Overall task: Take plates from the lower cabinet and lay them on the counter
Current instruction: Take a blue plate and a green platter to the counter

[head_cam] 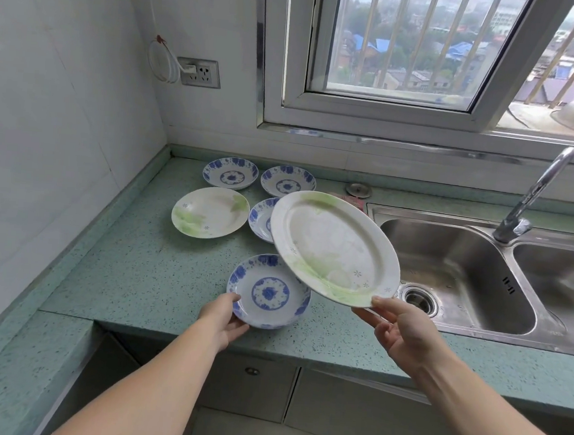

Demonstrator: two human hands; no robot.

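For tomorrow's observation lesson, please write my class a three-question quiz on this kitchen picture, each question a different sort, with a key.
1. True or false: the right hand holds the large green plate flat on the counter.
2. How many blue plates are visible in all?
3. The left hand has its grip on: A) the tap B) the near blue plate C) the small green plate

Key: 1. False, it is raised and tilted, partly above the sink. 2. Four. 3. B.
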